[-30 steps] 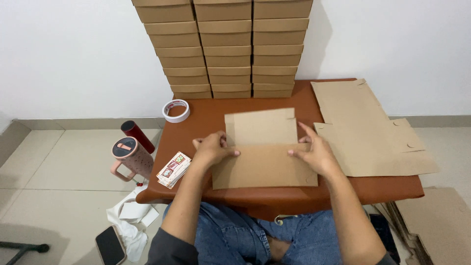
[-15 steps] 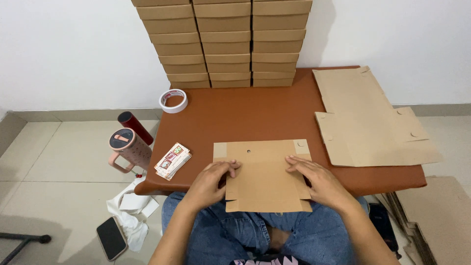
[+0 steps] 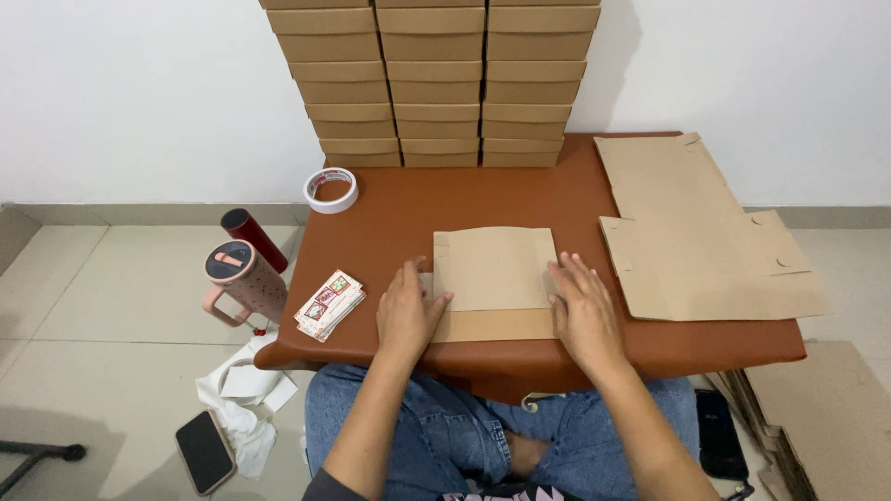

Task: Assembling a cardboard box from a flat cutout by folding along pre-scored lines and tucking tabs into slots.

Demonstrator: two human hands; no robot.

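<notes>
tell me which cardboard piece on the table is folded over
The small cardboard piece between the left hand and right hand; the large flat cardboard stack at right lies unfolded.

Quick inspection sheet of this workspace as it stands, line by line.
Surface: brown table, low, against a white wall.
Job's things: folded cardboard piece near the front edge; flat cardboard sheets to its right; stacked boxes at the back.
Clutter: tape roll, small card stack.
Hands: left hand and right hand flat, pressing the piece's two sides.
Cables: nothing seen.
Surroundings: pink tumbler, red bottle, phone and crumpled paper on the tiled floor; more cardboard lower right.
</notes>
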